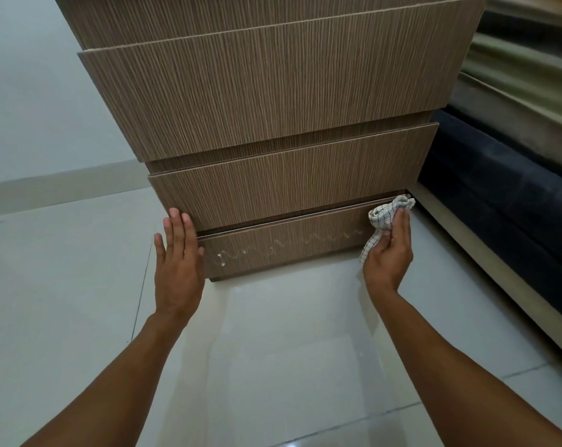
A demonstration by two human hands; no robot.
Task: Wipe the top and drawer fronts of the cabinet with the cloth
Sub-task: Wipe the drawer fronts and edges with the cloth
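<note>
A wood-grain cabinet (273,98) with several stacked drawer fronts stands in front of me on the floor. My right hand (389,253) grips a white checked cloth (386,214) against the right end of the lowest drawer front (282,243), which shows pale smears along its face. My left hand (178,253) is flat with straight fingers at the left edge of the lower drawers, fingertips touching the second-lowest front (289,179). The cabinet top is out of view.
Pale glossy floor tiles (289,350) lie under my arms. A bed with a dark blue mattress side (505,195) and a beige frame runs along the cabinet's right. A pale wall with a skirting strip (63,182) is at left.
</note>
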